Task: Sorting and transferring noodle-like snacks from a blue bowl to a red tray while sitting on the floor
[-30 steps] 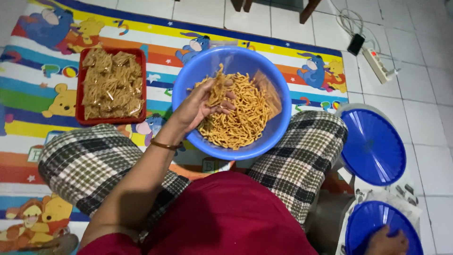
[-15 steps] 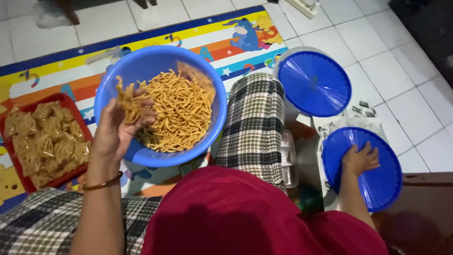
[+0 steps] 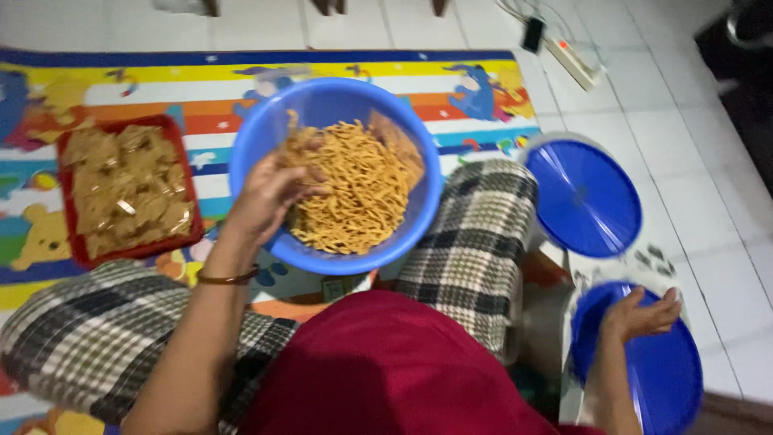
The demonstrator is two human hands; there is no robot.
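right hand lifting off the lid, left hand deep in the snacks

since the earlier frame the right hand is rising off the near blue lid, fingers loosely curled and apart, gripping nothing. the left hand is resting on the rim of the blue bowl, fingers bunching around a clump of orange stick snacks. the bowl is sitting between the checked knees. a red tray is lying to the left, another blue lid to the right.
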